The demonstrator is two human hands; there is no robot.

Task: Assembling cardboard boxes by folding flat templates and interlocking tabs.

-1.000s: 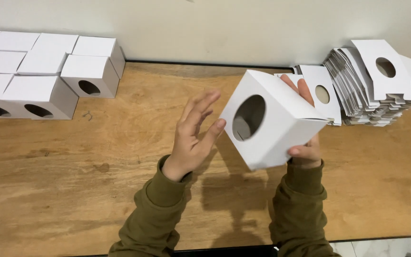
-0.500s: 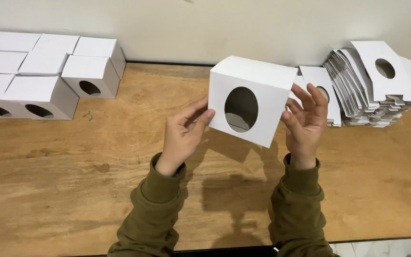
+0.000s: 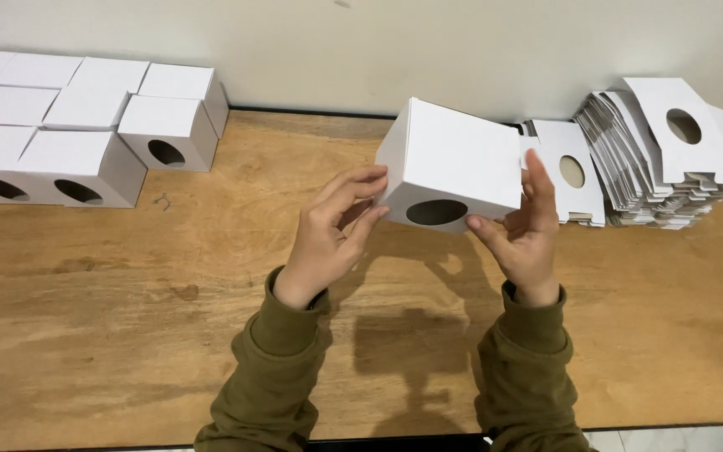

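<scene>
Far left, against the wall: a block of assembled white cardboard boxes [image 3: 85, 125], packed in touching rows on the wooden table [image 3: 127, 318]. Front-row boxes show oval cut-outs on the faces turned toward the camera.

Left hand [image 3: 332, 238]: raised above the table, olive-green sleeve to the wrist. Fingers [image 3: 361, 180] extended and loosely spread, tips pressed to the left face and lower left corner of the white box [image 3: 453, 163]. Not curled around it; contact is by the fingertips only.

The white box: held in the air above the table's middle, between both hands, tilted so its plain top slopes toward the camera. Oval hole on the low front face, facing down and forward. Its shadow lies on the wood below.

Right hand [image 3: 525, 234]: palm turned inward, fingers upright and spread, flat against the box's right side; thumb under the lower right edge.

Right of the hands: a flat die-cut blank [image 3: 571, 172] with an oval hole lies on the table, just beside a tall fanned stack of unfolded white blanks [image 3: 671, 159] at the far right near the wall.
</scene>
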